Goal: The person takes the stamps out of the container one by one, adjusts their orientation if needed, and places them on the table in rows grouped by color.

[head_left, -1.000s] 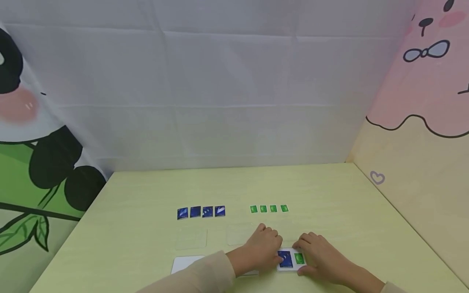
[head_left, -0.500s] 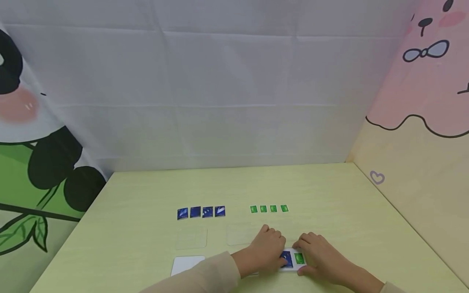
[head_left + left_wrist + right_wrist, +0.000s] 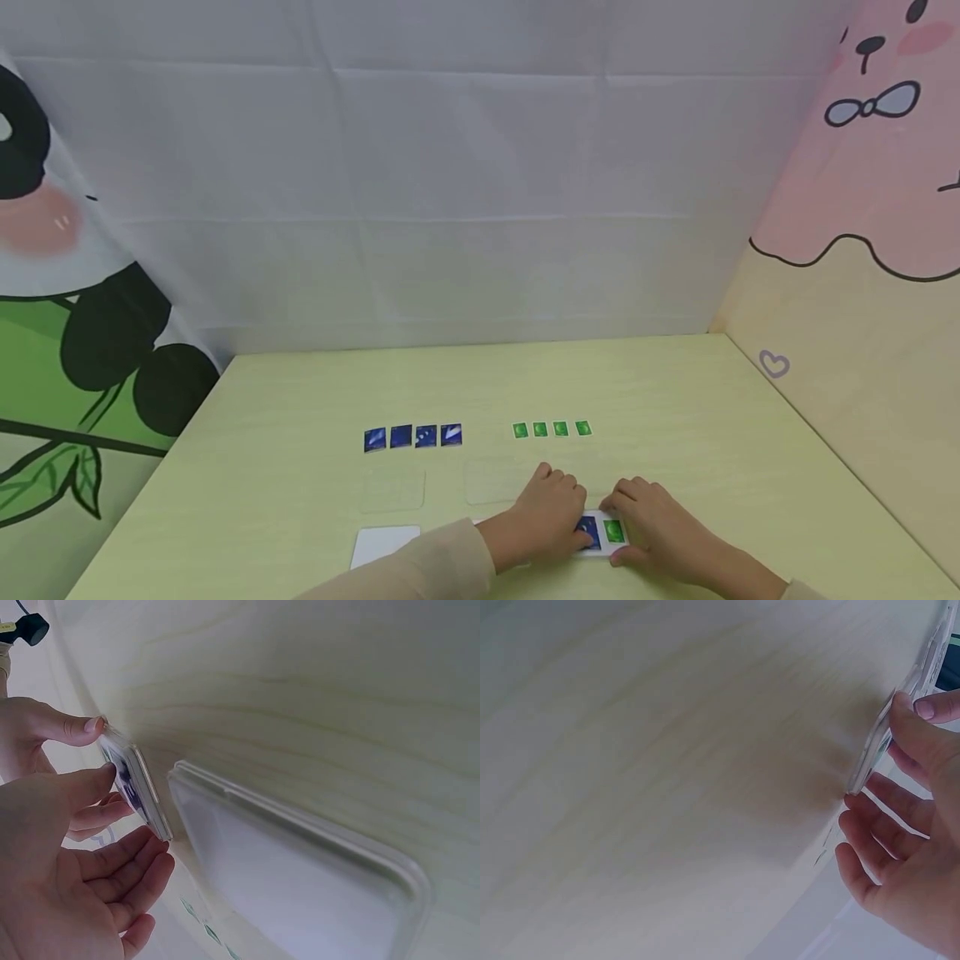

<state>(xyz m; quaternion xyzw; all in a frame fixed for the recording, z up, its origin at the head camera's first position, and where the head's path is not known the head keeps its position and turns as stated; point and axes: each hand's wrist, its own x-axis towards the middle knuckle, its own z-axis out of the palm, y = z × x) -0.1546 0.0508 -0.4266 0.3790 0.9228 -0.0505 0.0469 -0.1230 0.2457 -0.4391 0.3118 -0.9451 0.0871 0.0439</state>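
A flat, clear-edged plastic case with a white face lies on the table between my hands. On it are a blue picture card and a small green one. My right hand grips the case's right end, with thumb at the near edge and fingers at the far edge. From the other side, my left hand holds the left part. In the left wrist view its thumb lies on the blue card and its fingertips meet the case's edge. The left hand hides part of the blue card.
Farther back stand rows of several blue cards and several green cards. Two clear flat pieces lie nearer. A white case sits at the left; another white case is mostly hidden by my left arm in the head view.
My left hand has shifted slightly right along the case, covering more of the blue card. The right hand keeps its hold, and the case stays in place.
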